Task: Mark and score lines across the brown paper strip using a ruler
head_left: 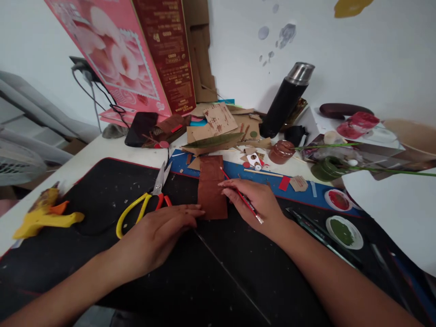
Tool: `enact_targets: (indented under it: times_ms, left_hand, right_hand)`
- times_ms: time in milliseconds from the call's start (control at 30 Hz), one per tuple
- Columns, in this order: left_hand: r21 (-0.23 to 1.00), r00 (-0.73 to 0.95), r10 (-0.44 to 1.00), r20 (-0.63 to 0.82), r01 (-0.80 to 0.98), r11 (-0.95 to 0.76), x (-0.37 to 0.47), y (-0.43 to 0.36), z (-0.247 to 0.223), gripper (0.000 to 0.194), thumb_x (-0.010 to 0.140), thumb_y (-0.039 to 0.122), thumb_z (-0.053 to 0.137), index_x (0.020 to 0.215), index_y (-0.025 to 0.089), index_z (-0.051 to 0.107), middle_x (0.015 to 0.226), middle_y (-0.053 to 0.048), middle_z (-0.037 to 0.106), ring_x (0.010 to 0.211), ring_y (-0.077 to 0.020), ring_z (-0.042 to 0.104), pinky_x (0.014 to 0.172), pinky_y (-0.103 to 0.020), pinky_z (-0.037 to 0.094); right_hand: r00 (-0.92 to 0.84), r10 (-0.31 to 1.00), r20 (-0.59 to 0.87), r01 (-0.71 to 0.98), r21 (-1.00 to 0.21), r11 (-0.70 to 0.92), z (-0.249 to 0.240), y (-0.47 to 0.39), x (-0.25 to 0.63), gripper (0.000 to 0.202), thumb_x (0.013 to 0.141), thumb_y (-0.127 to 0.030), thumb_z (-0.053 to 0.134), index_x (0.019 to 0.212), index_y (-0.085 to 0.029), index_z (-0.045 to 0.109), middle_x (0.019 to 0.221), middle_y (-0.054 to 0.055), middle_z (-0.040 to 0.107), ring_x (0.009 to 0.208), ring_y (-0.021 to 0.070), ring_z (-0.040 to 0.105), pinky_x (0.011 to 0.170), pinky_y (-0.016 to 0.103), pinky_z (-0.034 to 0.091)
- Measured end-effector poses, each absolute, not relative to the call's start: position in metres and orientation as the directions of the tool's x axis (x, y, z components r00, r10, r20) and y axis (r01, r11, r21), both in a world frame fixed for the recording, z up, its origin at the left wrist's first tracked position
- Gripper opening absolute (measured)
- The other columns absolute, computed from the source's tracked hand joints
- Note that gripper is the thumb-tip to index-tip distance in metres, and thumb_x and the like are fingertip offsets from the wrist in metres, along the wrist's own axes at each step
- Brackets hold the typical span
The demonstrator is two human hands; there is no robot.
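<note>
A flat brown-painted rectangular piece point(212, 193), with creases across it, lies on the black mat in front of me. My left hand point(161, 231) rests at its lower left edge, fingers stretched out and close together, the fingertips touching it. On the right side, my right hand point(254, 200) is closed round a slim red-and-black pencil point(250, 206) with a silvery end. Its tip points toward the piece's right edge; whether it touches is too small to tell. Scissors point(150, 200) with yellow and red handles lie partly open just beyond my left hand.
A yellow glue gun point(51, 213) lies at the left. Cardboard scraps point(220, 119), a brown paint jar point(282, 151) and a black flask point(286, 102) stand or lie behind. Paint lids point(344, 231) and dark pens point(323, 236) lie right of my right arm.
</note>
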State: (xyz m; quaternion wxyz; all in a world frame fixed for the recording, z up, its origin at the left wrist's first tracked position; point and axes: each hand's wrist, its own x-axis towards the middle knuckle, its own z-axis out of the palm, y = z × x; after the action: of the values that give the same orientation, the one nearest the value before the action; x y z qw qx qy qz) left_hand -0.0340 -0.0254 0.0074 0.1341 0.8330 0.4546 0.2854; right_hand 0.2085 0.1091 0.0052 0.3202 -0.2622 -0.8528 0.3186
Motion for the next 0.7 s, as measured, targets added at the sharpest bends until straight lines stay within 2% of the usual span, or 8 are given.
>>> enact_targets:
  times_ms: [133, 300, 433, 567, 700]
  left_hand:
    - [0.500, 0.436, 0.827, 0.355, 0.659, -0.562, -0.030, -0.024, 0.003, 0.023, 0.101, 0.008, 0.048, 0.114, 0.020, 0.062, 0.130, -0.013, 0.074, 0.132, -0.0221, 0.065, 0.102, -0.038, 0.061]
    - [0.513, 0.441, 0.835, 0.329, 0.659, -0.550, -0.035, -0.026, 0.005, 0.027, 0.100, 0.007, 0.049, 0.117, 0.021, 0.064, 0.132, -0.012, 0.073, 0.133, -0.0232, 0.064, 0.104, -0.040, 0.060]
    - [0.428, 0.435, 0.813, 0.386, 0.696, -0.576, -0.041, -0.029, 0.008, 0.029, 0.097, 0.006, 0.052, 0.118, 0.021, 0.065, 0.132, -0.011, 0.074, 0.130, -0.0234, 0.066, 0.105, -0.040, 0.060]
    - [0.300, 0.453, 0.787, 0.418, 0.749, -0.591, -0.045, -0.032, 0.005, 0.033, 0.097, 0.007, 0.054, 0.125, 0.021, 0.064, 0.135, -0.009, 0.073, 0.130, -0.0242, 0.066, 0.105, -0.043, 0.059]
    - [0.248, 0.441, 0.775, 0.453, 0.773, -0.584, -0.048, -0.029, 0.006, 0.034, 0.098, 0.006, 0.052, 0.125, 0.022, 0.062, 0.136, -0.008, 0.072, 0.132, -0.0224, 0.064, 0.109, -0.044, 0.055]
  right_hand:
    - [-0.639, 0.674, 0.370, 0.268, -0.714, 0.647, 0.006, 0.110, 0.209, 0.019, 0.105, -0.029, 0.058, 0.112, -0.025, 0.076, 0.113, 0.004, 0.082, 0.097, 0.0203, 0.079, 0.088, 0.034, 0.061]
    - [-0.642, 0.734, 0.222, 0.307, -0.803, 0.511, 0.004, 0.114, 0.210, 0.023, 0.107, -0.035, 0.054, 0.113, -0.025, 0.074, 0.101, 0.002, 0.081, 0.087, 0.0190, 0.077, 0.080, 0.033, 0.060]
    - [-0.620, 0.768, 0.162, 0.323, -0.838, 0.439, -0.002, 0.117, 0.210, 0.025, 0.106, -0.041, 0.054, 0.112, -0.027, 0.074, 0.096, 0.001, 0.081, 0.084, 0.0188, 0.076, 0.078, 0.034, 0.060]
    - [-0.637, 0.748, 0.189, 0.318, -0.819, 0.478, -0.002, 0.117, 0.210, 0.023, 0.107, -0.038, 0.054, 0.110, -0.027, 0.074, 0.097, 0.000, 0.080, 0.089, 0.0187, 0.076, 0.081, 0.033, 0.059]
    - [-0.659, 0.721, 0.215, 0.304, -0.800, 0.517, 0.002, 0.117, 0.210, 0.021, 0.107, -0.036, 0.054, 0.108, -0.027, 0.073, 0.099, 0.000, 0.080, 0.091, 0.0187, 0.076, 0.079, 0.032, 0.056]
